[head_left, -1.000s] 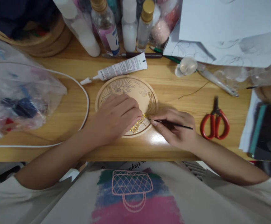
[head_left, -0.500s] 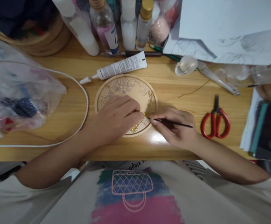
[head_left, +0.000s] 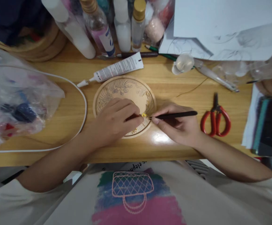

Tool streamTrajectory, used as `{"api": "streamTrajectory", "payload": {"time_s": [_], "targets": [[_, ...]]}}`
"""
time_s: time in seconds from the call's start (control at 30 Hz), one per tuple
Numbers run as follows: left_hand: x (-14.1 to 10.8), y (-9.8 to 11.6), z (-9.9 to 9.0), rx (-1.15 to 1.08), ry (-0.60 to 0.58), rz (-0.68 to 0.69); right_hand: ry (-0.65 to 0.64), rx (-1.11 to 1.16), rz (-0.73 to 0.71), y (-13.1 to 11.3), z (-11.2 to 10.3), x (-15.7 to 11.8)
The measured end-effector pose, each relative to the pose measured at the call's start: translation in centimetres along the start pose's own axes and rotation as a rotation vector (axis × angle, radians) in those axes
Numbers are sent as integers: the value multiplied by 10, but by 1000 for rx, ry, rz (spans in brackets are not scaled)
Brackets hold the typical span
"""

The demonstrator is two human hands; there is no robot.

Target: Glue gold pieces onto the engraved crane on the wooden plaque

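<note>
A round wooden plate point(head_left: 124, 79) with a raised rim lies in front of me. It bears a line drawing, partly laid with gold wire point(head_left: 144, 115). Across its left and lower part rests my left hand point(head_left: 118, 117), fingers curled, with thumb and forefinger pinched at the gold wire by the lower right of the drawing. Their tips hide part of the wire. From the right, my right hand point(head_left: 175, 125) grips black tweezers point(head_left: 180, 115) like a pen, their points at the same wire, close to my left fingertips.
A white tube point(head_left: 119, 67) with its nozzle cap lies behind the plate. Red-handled pliers point(head_left: 215, 120) and a phone point(head_left: 271, 126) are at the right. Bottles point(head_left: 103, 39) and paper sheets point(head_left: 220, 47) stand or lie at the back. A white cable point(head_left: 85, 107) and plastic bag point(head_left: 30, 93) are at the left.
The tweezers have turned in my right hand and show a broader side, their rear end raised. Both hands stay at the plate. The whole view has shifted slightly.
</note>
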State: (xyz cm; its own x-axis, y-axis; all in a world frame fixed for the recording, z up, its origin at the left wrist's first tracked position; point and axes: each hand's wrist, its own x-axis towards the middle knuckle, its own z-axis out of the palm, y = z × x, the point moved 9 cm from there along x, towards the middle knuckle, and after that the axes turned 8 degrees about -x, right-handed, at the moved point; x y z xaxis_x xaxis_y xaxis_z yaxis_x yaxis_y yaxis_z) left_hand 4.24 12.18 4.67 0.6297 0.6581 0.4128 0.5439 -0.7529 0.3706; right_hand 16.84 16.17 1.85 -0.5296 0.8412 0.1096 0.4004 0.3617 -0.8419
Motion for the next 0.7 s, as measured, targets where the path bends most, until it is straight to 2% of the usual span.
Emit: {"api": "streamTrajectory", "payload": {"time_s": [0.7], "targets": [[0,1,5,77,-56,-19,-22,-107,-57,-5,3,1]]}}
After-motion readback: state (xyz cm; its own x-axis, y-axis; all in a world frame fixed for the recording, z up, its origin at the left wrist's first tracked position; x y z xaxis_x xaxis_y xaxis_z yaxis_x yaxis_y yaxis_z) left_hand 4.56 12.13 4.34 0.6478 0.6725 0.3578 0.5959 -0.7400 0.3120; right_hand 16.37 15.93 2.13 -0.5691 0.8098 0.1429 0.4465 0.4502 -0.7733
